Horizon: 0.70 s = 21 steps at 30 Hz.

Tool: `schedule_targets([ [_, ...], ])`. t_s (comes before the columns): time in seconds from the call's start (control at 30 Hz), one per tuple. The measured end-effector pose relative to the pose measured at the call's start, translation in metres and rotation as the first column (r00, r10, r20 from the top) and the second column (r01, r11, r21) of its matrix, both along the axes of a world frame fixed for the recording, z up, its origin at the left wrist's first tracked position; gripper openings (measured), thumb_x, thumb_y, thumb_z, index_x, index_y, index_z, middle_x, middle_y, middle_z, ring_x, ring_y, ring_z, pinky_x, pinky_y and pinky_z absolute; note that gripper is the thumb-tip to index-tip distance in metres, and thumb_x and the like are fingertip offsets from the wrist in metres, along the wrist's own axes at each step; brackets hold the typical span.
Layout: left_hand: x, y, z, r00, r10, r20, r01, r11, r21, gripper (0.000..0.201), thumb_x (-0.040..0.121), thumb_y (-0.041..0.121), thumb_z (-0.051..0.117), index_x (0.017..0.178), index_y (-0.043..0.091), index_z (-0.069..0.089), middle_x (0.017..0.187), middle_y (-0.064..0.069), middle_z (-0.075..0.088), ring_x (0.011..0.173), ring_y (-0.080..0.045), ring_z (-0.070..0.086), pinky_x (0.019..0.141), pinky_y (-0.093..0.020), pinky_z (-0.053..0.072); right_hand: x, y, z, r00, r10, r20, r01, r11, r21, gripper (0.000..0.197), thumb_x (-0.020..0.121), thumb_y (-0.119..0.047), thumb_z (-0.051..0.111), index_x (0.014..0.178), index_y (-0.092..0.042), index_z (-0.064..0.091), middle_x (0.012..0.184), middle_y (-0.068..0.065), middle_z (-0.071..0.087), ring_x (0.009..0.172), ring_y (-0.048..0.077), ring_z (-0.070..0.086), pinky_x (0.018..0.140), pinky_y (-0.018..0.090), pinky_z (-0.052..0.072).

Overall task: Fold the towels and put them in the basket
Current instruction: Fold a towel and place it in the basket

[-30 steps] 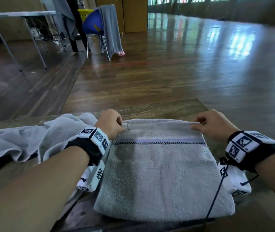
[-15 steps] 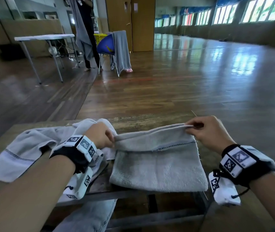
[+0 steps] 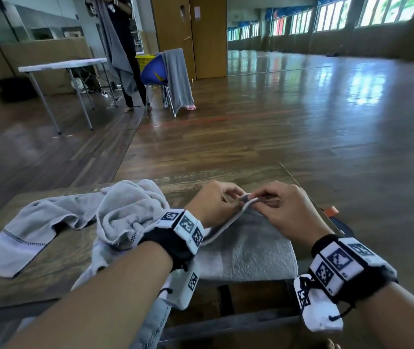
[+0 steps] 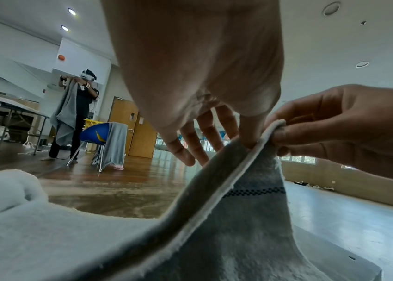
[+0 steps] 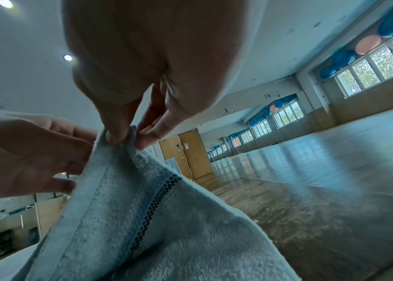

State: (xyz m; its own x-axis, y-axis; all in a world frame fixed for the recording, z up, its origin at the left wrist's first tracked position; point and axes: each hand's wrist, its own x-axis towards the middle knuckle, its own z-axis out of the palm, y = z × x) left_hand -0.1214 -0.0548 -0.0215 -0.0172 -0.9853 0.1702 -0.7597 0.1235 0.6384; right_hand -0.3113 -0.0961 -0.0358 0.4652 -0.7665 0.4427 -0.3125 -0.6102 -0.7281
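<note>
A grey towel [image 3: 246,250] with a dark checked stripe [image 4: 255,191] lies folded on the wooden table [image 3: 49,273]. Its far edge is lifted and its two corners meet between my hands. My left hand [image 3: 234,197] pinches one corner, thumb [image 4: 250,133] in front and fingers behind the cloth. My right hand [image 3: 257,199] pinches the other corner [image 5: 118,136] between thumb and fingertip, right against the left hand. A second grey towel [image 3: 125,210] lies crumpled on the table to the left, partly under my left wrist.
The table's right edge [image 3: 301,187] runs close beside my right hand. Far back, another person [image 4: 77,114] holds up a grey towel beside a blue chair [image 3: 155,71] draped with a towel, a yellow basket [image 3: 145,61] and a white folding table [image 3: 62,65]. Wooden floor lies beyond.
My hands, which held the towel's far corners wide apart, have come together at the middle, so the far edge is now doubled. The head view has tilted upward.
</note>
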Motion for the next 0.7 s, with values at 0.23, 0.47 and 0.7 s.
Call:
schedule_targets([
  [0.23,-0.016,0.004,-0.006,0.983,0.16,-0.09,-0.167,0.983,-0.079,0.042,0.088,0.05,0.067,0.079,0.009,0.074,0.074,-0.007,0.072,0.065,-0.019,0.063,0.062,-0.031,0.05,-0.004,0.001,-0.015,0.991,-0.112,0.07,0.112,0.994,0.015,0.012,0.082,-0.019,0.082,0.093,-0.017,0.079,0.096,-0.004,0.065,0.088,0.011,0.066,0.081,0.027,0.059],
  [0.47,-0.024,0.01,-0.004,0.968,0.086,-0.236,-0.091,0.996,-0.008,0.03,0.088,0.041,0.07,0.089,0.011,0.071,0.074,-0.016,0.072,0.058,-0.015,0.057,0.057,-0.028,0.046,-0.004,-0.007,-0.012,0.982,-0.185,0.045,0.184,0.982,0.036,0.014,0.075,-0.019,0.088,0.077,-0.026,0.076,0.071,-0.009,0.072,0.069,0.003,0.068,0.069,0.024,0.058],
  [0.7,-0.025,0.011,0.003,0.931,0.066,-0.359,-0.043,0.997,0.071,0.027,0.088,0.029,0.073,0.095,0.003,0.07,0.089,-0.016,0.074,0.073,-0.016,0.063,0.078,-0.042,0.057,-0.001,-0.014,-0.005,0.974,-0.227,0.015,0.225,0.972,0.061,0.018,0.073,-0.02,0.089,0.071,-0.024,0.071,0.065,-0.008,0.069,0.062,0.002,0.064,0.061,0.013,0.051],
])
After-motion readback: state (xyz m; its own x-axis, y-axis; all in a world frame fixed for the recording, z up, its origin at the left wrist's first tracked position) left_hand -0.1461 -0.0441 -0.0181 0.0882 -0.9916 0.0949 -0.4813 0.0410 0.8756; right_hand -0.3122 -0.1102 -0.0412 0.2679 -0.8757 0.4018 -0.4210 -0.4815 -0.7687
